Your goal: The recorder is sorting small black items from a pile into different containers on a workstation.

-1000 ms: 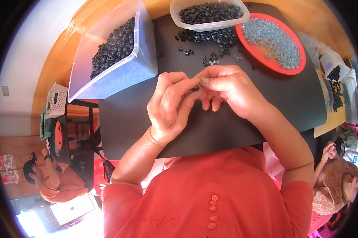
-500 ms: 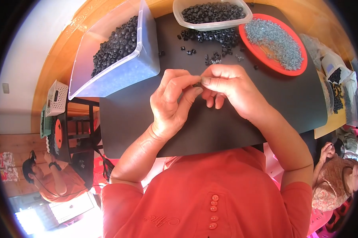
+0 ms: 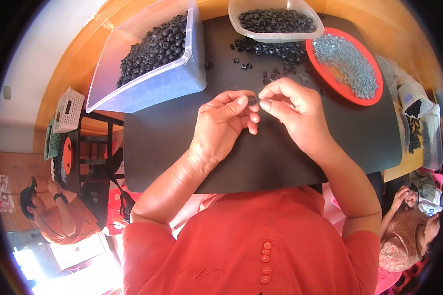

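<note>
Over the middle of the table, my left hand (image 3: 219, 120) pinches a small dark round part (image 3: 252, 101) between thumb and forefinger. Just to its right is my right hand (image 3: 300, 113), its thumb and forefinger slightly apart with nothing visible between them. The fingertips of both hands nearly meet beside the part. Beyond them, loose black parts (image 3: 280, 50) of similar size lie on the dark table (image 3: 261, 162). A red plate (image 3: 316, 64) at the far right carries a heap of small clear bluish pieces (image 3: 346, 61).
A large translucent bin (image 3: 152, 96) of black hollow parts stands at the far left. At the back is a shallow clear tub (image 3: 273, 36) with more black parts. Bags and containers (image 3: 418, 108) sit beyond the right edge. Other people (image 3: 67, 216) sit at both sides.
My fingers have parted a little, and the dark part now shows in my left pinch. My left hand has turned, and my right thumb and forefinger have come off the part.
</note>
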`<state>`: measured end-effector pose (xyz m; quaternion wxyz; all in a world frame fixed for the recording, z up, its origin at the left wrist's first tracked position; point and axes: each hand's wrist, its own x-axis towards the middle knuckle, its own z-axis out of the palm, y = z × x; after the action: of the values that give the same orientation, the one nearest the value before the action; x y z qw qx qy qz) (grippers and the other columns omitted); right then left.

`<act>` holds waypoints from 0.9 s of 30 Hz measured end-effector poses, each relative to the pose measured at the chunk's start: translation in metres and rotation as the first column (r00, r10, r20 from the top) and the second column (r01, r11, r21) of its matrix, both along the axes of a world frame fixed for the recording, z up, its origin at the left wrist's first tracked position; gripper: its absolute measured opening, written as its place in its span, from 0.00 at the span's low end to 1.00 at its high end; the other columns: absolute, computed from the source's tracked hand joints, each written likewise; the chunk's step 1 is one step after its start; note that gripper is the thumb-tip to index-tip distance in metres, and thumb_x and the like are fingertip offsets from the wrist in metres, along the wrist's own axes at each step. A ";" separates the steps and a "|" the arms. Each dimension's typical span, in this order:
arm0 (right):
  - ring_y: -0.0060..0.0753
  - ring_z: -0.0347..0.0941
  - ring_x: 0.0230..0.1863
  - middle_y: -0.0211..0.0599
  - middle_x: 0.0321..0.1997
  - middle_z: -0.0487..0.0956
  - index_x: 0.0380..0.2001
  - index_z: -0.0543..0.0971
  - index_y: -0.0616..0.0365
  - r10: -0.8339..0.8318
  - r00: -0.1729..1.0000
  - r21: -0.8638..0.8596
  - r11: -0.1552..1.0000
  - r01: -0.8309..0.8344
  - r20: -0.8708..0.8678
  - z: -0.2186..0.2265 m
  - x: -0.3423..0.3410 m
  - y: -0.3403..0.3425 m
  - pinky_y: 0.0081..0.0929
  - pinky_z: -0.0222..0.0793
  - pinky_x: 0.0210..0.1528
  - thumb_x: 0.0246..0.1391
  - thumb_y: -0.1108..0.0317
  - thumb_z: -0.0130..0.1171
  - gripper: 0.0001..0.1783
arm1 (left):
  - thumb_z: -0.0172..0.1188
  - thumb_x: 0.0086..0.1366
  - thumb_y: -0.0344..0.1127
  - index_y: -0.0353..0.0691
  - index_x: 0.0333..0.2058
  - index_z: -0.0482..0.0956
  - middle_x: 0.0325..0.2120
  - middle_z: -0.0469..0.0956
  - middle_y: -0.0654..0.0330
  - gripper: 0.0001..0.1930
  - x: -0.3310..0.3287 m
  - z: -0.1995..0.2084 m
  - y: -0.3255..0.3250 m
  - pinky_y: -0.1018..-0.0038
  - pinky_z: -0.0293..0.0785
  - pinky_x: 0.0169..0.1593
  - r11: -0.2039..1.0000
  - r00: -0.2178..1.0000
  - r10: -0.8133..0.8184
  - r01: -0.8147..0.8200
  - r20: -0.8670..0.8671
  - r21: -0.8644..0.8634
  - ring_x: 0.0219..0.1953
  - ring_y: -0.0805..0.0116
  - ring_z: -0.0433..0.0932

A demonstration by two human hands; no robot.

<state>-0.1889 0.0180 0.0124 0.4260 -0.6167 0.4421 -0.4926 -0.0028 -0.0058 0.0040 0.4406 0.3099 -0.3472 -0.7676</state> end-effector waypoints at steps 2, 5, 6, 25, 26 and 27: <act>0.20 0.75 0.32 0.33 0.31 0.78 0.35 0.76 0.66 0.090 0.983 -0.071 0.994 -0.080 0.160 0.000 0.006 0.002 0.19 0.71 0.36 0.59 0.82 0.56 0.03 | 0.53 0.71 0.33 0.29 0.46 0.76 0.35 0.78 0.52 0.13 0.002 -0.004 -0.001 0.69 0.72 0.35 0.996 0.993 -0.059 0.066 -0.102 0.063 0.34 0.61 0.76; 0.22 0.77 0.36 0.35 0.32 0.79 0.37 0.75 0.67 0.031 0.997 -0.218 0.975 -0.045 -0.070 0.002 0.006 0.002 0.22 0.73 0.40 0.59 0.83 0.54 0.03 | 0.53 0.71 0.34 0.29 0.48 0.75 0.36 0.77 0.52 0.13 0.002 -0.004 -0.004 0.70 0.71 0.36 0.986 0.987 -0.068 0.089 -0.149 0.138 0.35 0.62 0.76; 0.22 0.77 0.36 0.35 0.32 0.79 0.37 0.75 0.67 0.035 0.996 -0.218 0.975 -0.051 -0.078 0.001 0.006 0.002 0.22 0.73 0.40 0.59 0.83 0.54 0.03 | 0.53 0.71 0.34 0.29 0.48 0.75 0.36 0.77 0.52 0.13 0.002 -0.006 -0.005 0.70 0.71 0.36 0.987 0.986 -0.064 0.086 -0.156 0.138 0.35 0.62 0.76; 0.47 0.79 0.35 0.40 0.36 0.82 0.36 0.81 0.55 -0.502 0.304 -0.427 0.859 0.282 -0.810 -0.017 -0.100 0.019 0.37 0.74 0.38 0.53 0.71 0.61 0.07 | 0.58 0.68 0.30 0.26 0.46 0.75 0.33 0.76 0.56 0.13 0.005 -0.002 0.001 0.70 0.73 0.35 0.978 0.992 -0.100 0.112 -0.079 0.174 0.33 0.65 0.76; 0.47 0.79 0.35 0.40 0.36 0.82 0.36 0.81 0.55 -0.501 0.303 -0.428 0.860 0.278 -0.810 -0.019 -0.100 0.018 0.37 0.74 0.38 0.53 0.71 0.61 0.07 | 0.58 0.68 0.30 0.26 0.46 0.75 0.33 0.76 0.56 0.13 0.004 -0.003 0.002 0.70 0.73 0.35 0.979 0.992 -0.097 0.110 -0.082 0.174 0.33 0.65 0.76; 0.47 0.80 0.34 0.40 0.36 0.82 0.37 0.81 0.55 -0.495 0.263 -0.435 0.864 0.255 -0.828 -0.019 -0.097 0.016 0.38 0.74 0.37 0.53 0.70 0.61 0.07 | 0.58 0.68 0.30 0.26 0.46 0.75 0.32 0.76 0.56 0.13 0.002 -0.003 0.002 0.70 0.73 0.35 0.979 0.992 -0.100 0.112 -0.077 0.172 0.32 0.65 0.76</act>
<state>-0.2863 0.0338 -0.0071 -0.0948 -0.7011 0.6800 -0.1926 -0.0005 -0.0033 0.0006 0.3814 0.3027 -0.2788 -0.8277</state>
